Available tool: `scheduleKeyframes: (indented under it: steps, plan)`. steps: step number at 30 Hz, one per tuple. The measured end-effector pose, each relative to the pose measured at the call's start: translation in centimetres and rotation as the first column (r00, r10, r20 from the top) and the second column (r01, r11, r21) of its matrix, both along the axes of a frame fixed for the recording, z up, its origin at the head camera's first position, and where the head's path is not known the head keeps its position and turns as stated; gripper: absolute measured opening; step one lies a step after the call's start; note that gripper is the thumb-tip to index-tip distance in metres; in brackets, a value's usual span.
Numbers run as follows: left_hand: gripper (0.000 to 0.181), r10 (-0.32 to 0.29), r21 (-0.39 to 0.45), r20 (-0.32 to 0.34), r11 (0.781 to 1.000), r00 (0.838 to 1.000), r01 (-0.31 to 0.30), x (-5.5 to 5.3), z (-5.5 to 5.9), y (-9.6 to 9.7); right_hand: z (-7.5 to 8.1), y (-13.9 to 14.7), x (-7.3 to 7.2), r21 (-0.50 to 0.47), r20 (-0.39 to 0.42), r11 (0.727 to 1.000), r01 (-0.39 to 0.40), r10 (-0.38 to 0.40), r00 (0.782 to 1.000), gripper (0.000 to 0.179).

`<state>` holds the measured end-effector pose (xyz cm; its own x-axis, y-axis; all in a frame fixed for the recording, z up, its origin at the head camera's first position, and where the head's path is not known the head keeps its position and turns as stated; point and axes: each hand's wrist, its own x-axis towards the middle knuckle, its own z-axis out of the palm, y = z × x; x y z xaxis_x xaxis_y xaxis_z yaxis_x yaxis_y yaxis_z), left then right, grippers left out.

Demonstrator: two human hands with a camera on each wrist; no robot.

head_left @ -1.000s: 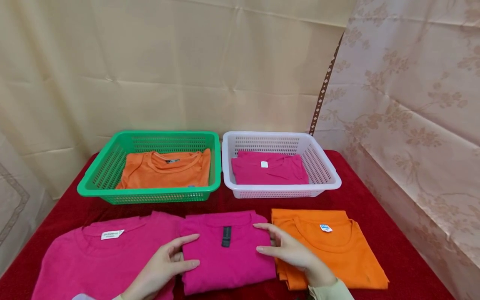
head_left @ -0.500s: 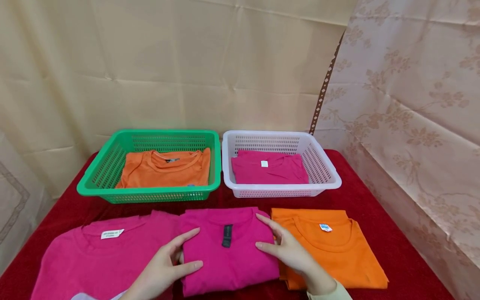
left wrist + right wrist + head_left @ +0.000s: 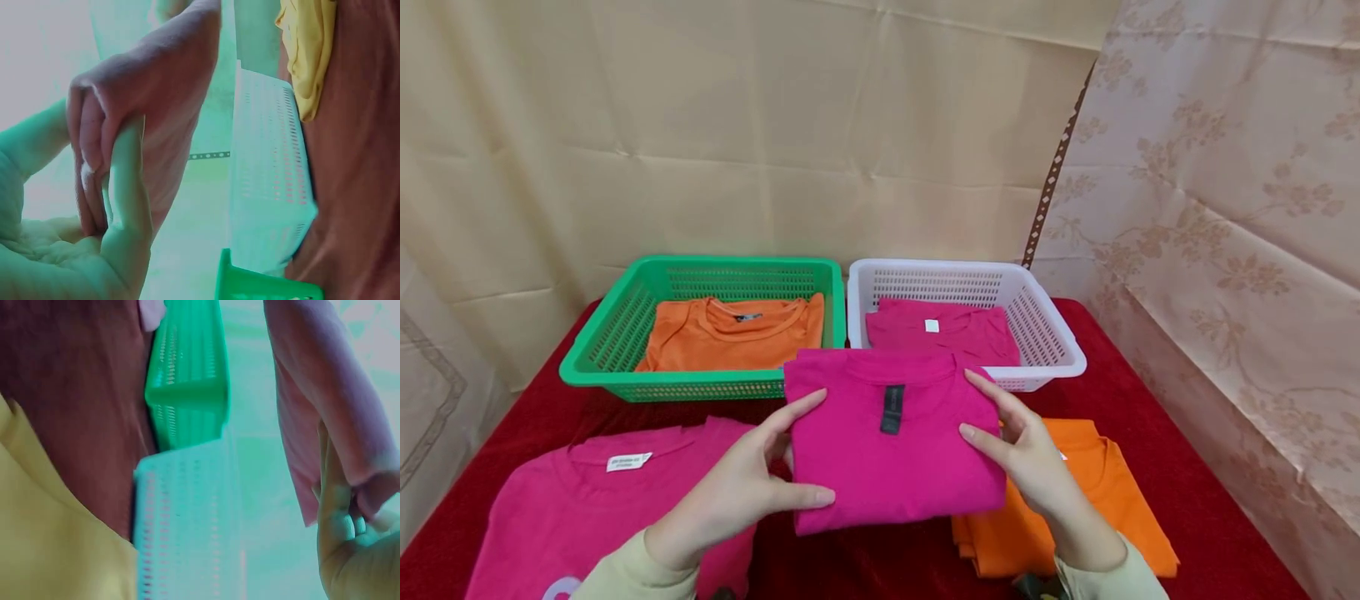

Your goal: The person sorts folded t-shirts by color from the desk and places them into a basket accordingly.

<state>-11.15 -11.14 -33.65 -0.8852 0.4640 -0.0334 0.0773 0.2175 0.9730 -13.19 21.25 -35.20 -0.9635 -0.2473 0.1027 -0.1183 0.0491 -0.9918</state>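
Between both hands hangs a folded magenta T-shirt (image 3: 895, 467) with a dark neck label, raised off the table in front of the baskets. My left hand (image 3: 737, 475) grips its left side, thumb on top and fingers underneath. The right hand (image 3: 1026, 446) pinches the opposite side the same way. In the left wrist view the fingers (image 3: 128, 181) lie beneath the shirt's folded layers (image 3: 144, 81). The right wrist view shows the shirt's edge (image 3: 337, 394) over the right hand. Its far edge overlaps the white basket (image 3: 1052, 371) in the head view.
A green basket (image 3: 700, 379) holds a folded orange T-shirt (image 3: 737, 337); the white one holds a folded pink T-shirt (image 3: 910, 333). On the red cloth (image 3: 865, 575) lie another pink T-shirt (image 3: 587, 508) at left and an orange T-shirt (image 3: 1120, 508) at right. Curtains hang behind.
Both hands have lifted the magenta T-shirt from the cloth between the other two shirts. It has moved forward and slightly right, toward the baskets.
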Motion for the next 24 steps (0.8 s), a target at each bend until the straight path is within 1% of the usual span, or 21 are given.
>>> scheduleKeyframes:
  steps: [3, 6, 10, 12, 14, 16, 19, 21, 24]
  plan:
    - [0.094, -0.002, -0.033, -0.030, 0.999, 1.000, 0.001, -1.5, 1.1, 0.8, 1.2, 0.4, -0.7, 0.017, -0.030, 0.997, 0.071, -0.070, 0.997, 0.064]
    - [0.092, -0.001, -0.076, -0.052, 0.997, 0.999, -0.003, -3.2, 1.9, 1.5, 2.3, 0.7, -1.5, 0.047, -0.029, 0.989, 0.139, -0.137, 0.990, 0.063]
    - [0.088, -0.015, -0.097, -0.077, 0.995, 0.997, 0.007, -5.6, 2.7, 2.4, 3.6, 1.1, -2.9, 0.088, -0.008, 0.978, 0.188, -0.188, 0.982, 0.063]
    - [0.086, -0.019, -0.108, -0.108, 0.994, 0.994, 0.007, -6.7, 3.1, 2.8, 4.3, 1.3, -3.8, 0.103, -0.014, 0.973, 0.207, -0.206, 0.978, 0.063]
    - [0.085, -0.009, -0.117, -0.128, 0.993, 0.992, -0.006, -7.8, 3.5, 3.3, 5.0, 1.6, -4.6, 0.105, -0.030, 0.967, 0.230, -0.228, 0.973, 0.062]
    - [0.082, 0.003, -0.108, -0.148, 0.994, 0.989, -0.019, -8.8, 3.8, 3.9, 5.7, 1.9, -5.5, 0.095, -0.051, 0.961, 0.261, -0.258, 0.965, 0.062]
    - [0.075, 0.043, -0.068, -0.156, 0.996, 0.987, -0.054, -10.4, 4.2, 5.0, 6.8, 2.4, -6.7, 0.074, -0.032, 0.953, 0.292, -0.291, 0.956, 0.062]
    - [0.067, 0.071, -0.042, -0.149, 0.996, 0.986, -0.078, -11.4, 4.1, 5.7, 7.2, 2.7, -7.6, 0.069, -0.017, 0.948, 0.310, -0.309, 0.951, 0.063]
    - [0.058, 0.122, 0.003, -0.111, 0.992, 0.986, -0.123, -12.8, 3.8, 6.6, 7.5, 3.1, -9.0, 0.081, 0.010, 0.945, 0.316, -0.318, 0.948, 0.064]
